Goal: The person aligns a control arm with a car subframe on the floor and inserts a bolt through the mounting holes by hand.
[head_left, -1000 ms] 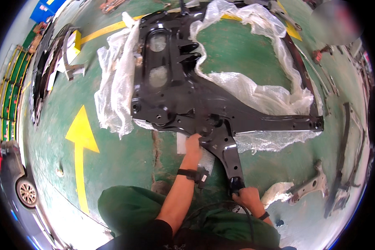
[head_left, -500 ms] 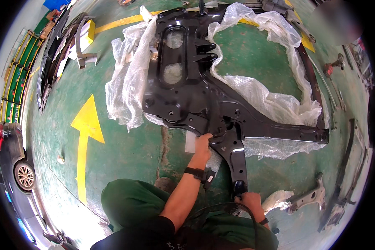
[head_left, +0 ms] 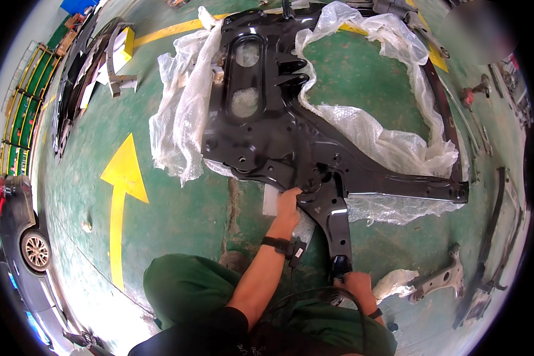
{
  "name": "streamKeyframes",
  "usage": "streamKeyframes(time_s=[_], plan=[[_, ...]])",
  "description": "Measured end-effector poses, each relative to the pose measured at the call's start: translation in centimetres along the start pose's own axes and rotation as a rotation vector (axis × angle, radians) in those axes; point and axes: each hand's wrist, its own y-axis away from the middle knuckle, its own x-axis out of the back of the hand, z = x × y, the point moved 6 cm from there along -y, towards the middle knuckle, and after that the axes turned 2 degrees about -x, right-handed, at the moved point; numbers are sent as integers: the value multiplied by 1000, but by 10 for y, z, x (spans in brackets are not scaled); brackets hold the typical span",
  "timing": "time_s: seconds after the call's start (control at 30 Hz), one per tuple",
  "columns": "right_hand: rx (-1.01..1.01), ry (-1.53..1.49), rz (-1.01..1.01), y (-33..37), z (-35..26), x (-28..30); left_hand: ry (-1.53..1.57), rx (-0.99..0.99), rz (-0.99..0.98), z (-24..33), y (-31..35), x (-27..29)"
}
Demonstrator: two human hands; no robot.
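A large black metal car subframe [head_left: 267, 145] lies on the floor in front of me, partly over clear bubble wrap. A black control arm [head_left: 337, 222] sits at its near side and reaches toward me. My left hand [head_left: 288, 206] is closed on the left edge of the control arm, where it meets the subframe; its fingertips are partly hidden under the metal. My right hand [head_left: 357, 286] is closed around the near end of the control arm, low between my knees. A dark cable [head_left: 314, 291] loops in front of my lap.
Crumpled bubble wrap [head_left: 178, 118] lies left and right of the subframe. A grey control arm [head_left: 442, 283] and long metal parts [head_left: 492, 237] lie to the right. A dark car [head_left: 26, 255] stands far left. A yellow arrow [head_left: 121, 184] marks the green floor.
The subframe and my left hand shift very slightly in the picture, toward the left and up. Both hands keep their holds.
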Motion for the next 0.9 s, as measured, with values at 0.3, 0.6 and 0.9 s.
streamKeyframes(time_s=[0.3, 0.6, 0.9], plan=[[14, -1, 46, 1, 5, -10, -110, 66, 71, -13, -9, 3], [-39, -29, -53, 4, 17, -4, -48, 106, -54, -17, -14, -7], [-14, -52, -91, -3, 1, -3, -383, -97, -161, -9, -51, 28]])
